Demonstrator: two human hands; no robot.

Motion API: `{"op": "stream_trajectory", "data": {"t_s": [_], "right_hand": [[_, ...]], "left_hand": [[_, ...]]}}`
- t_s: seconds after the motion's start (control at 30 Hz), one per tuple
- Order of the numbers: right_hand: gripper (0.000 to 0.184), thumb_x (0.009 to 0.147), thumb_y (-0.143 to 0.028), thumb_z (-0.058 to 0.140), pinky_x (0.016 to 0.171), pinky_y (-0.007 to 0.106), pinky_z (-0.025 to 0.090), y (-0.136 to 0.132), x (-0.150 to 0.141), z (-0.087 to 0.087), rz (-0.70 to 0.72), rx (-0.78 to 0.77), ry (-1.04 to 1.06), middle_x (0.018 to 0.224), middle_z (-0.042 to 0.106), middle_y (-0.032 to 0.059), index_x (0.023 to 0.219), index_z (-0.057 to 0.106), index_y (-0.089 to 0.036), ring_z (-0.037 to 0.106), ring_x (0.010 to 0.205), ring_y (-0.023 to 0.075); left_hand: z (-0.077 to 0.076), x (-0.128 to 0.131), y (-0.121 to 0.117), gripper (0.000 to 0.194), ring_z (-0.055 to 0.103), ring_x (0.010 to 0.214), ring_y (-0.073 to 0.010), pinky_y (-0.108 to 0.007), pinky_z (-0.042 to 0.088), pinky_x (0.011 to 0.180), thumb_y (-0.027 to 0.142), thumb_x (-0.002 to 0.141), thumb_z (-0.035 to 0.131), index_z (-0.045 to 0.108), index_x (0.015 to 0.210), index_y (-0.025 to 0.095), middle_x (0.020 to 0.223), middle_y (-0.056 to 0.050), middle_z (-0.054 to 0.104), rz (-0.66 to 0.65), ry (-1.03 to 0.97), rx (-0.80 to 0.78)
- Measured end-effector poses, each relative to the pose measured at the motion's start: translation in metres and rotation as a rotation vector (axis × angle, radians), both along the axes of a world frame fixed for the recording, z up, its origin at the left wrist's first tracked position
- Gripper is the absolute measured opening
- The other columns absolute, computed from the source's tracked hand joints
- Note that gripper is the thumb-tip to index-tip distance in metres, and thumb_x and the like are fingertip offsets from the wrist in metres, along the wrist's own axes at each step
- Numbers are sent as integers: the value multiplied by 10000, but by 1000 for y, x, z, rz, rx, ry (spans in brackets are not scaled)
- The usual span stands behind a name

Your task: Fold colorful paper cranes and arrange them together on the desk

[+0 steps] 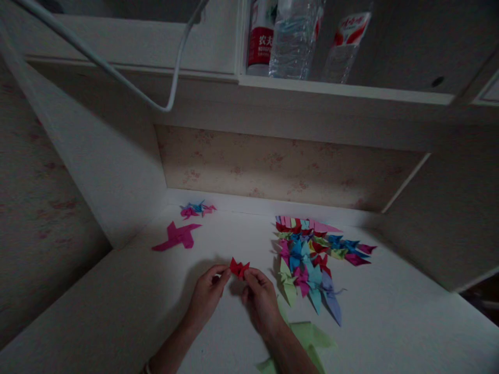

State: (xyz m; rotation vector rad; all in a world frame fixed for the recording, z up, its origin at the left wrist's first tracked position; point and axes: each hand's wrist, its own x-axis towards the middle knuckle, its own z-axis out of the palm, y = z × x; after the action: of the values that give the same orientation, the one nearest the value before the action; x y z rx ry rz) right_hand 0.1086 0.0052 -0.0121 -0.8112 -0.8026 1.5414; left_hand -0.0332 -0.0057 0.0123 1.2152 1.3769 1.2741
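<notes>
A small red folded paper piece (239, 268) with pointed tips is held above the white desk, between both hands. My left hand (209, 291) pinches its left end between thumb and fingers. At its right end, my right hand (260, 298) pinches it the same way. Right of my hands lie several rows of folded paper cranes (307, 254) in green, blue, pink, red and purple. A larger light green folded paper shape (307, 335) lies partly under my right forearm, so some of it is hidden.
A magenta folded paper shape (177, 237) and a small cluster of blue and pink paper cranes (197, 209) lie at the back left of the white desk (128, 301). Plastic bottles (292, 41) stand on the shelf above. A white cable (128, 85) hangs at upper left.
</notes>
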Motion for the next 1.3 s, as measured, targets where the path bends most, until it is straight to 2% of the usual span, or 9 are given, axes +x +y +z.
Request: {"op": "stream_trajectory", "data": {"t_s": [0.13,0.33,0.53,0.77,1.0,1.3], "right_hand": [[222,780,-360,698,399,178,305,-1,0,-3,-5,23,-25,745,652,7,817,674,-141,454,386,31],[232,777,-371,697,378,172,274,-2,0,0,-49,24,-10,745,643,3,815,667,-145,434,374,25],[254,767,-389,703,357,167,248,-3,-3,1,-103,-4,4,715,628,-7,827,664,-145,411,355,18],[273,757,-403,705,349,172,241,-3,-3,3,-87,-7,12,712,630,0,816,666,-139,423,345,21],[301,764,-427,684,355,189,257,-4,-4,2,-35,31,-48,744,658,32,796,669,-127,461,357,43],[288,776,-424,672,363,190,269,-4,-2,3,-46,27,-61,756,663,28,801,660,-137,458,360,42]], "left_hand": [[2,-1,-2,334,339,422,-86,-191,250,404,451,755,606,666,842,134,456,81,394,1,12,4],[3,-2,-3,263,408,480,-105,-206,280,438,394,785,589,675,814,146,571,21,547,-27,126,54],[0,0,-2,273,441,494,-116,-210,285,446,413,789,592,677,820,155,591,11,586,-31,115,50],[2,3,-3,357,446,447,-122,-214,289,432,492,721,644,699,805,150,472,35,528,20,34,24],[7,2,-5,416,427,423,-117,-212,273,405,552,658,668,701,774,153,442,45,493,107,-3,11],[-4,2,-3,387,290,422,-63,-180,209,392,497,745,630,671,865,132,492,87,353,27,-78,-32]]}}
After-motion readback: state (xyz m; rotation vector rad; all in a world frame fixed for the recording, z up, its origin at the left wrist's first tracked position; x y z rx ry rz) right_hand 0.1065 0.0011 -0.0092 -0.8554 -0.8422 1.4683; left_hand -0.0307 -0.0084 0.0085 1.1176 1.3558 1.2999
